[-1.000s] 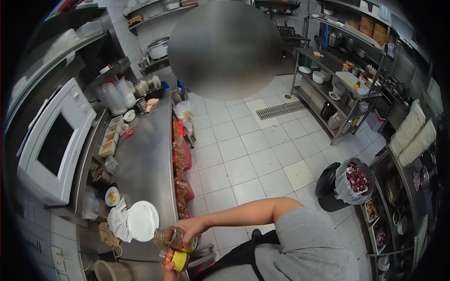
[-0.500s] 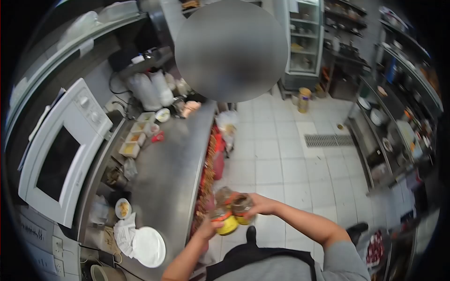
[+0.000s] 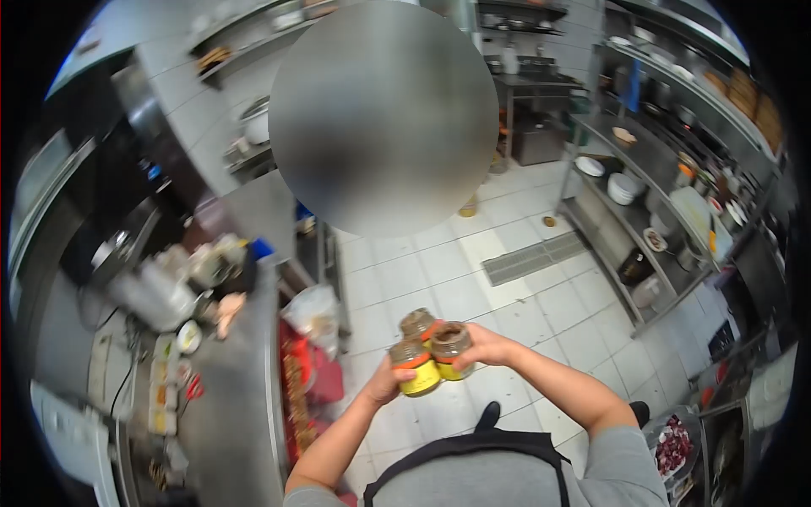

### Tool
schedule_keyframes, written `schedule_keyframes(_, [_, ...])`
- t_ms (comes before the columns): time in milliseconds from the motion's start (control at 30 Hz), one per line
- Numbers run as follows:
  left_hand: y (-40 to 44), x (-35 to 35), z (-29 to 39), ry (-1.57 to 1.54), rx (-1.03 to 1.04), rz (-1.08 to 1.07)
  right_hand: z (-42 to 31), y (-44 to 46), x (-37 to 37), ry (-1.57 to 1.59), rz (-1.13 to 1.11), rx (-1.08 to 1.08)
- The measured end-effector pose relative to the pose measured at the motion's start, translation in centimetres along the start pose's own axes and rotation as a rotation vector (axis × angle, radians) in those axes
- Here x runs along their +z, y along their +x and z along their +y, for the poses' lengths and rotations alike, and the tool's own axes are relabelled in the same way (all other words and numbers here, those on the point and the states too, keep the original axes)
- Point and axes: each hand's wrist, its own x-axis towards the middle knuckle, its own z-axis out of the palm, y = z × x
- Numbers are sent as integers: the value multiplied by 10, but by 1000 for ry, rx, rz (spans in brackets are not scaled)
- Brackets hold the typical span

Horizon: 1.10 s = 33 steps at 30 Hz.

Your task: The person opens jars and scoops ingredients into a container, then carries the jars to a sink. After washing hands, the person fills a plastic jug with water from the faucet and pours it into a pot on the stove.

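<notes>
Three glass jars with yellow labels and orange bands are held together in front of my body, over the tiled floor. My left hand (image 3: 384,384) is closed round the near left jar (image 3: 417,378). My right hand (image 3: 487,347) grips the right jar (image 3: 451,338), which has no lid and shows brown residue inside. Behind these two, the third jar (image 3: 416,322) is pressed against them. What supports it is partly hidden.
A steel counter (image 3: 230,389) runs along the left, bearing condiment tubs (image 3: 162,397) and red-handled scissors (image 3: 194,387). Beside it hangs a plastic bag (image 3: 314,313). A floor drain (image 3: 534,258) lies ahead. Steel shelving (image 3: 608,215) stands at right; a bag of red pieces (image 3: 673,445) sits lower right.
My view has turned right and moved forward along the counter. The microwave and the white plate have largely left view. Both hands still hold the jars, now raised slightly in the picture.
</notes>
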Motion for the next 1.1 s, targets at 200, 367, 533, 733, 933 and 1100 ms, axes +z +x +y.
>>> schedule_keyframes(200, [142,0,26,-30,20,88,-21,35,-148,25,-31,53])
schedule_keyframes(367, [252,-25,64,-26,24,111,-32,87,-255,89,-40,13])
schedule_keyframes(533, [398,-79,98,22,-34,40,-52,139,-378,105,25,-5])
schedule_keyframes(733, [591,-89,155,19,-111,-196,-77,164,-531,188,241,-70])
schedule_keyframes(933, [781,-81,184,30,-188,-396,-110,164,-681,207,407,-59])
schedule_keyframes(1100, [910,-84,204,-11,-161,-341,-137,192,-812,212,416,-88])
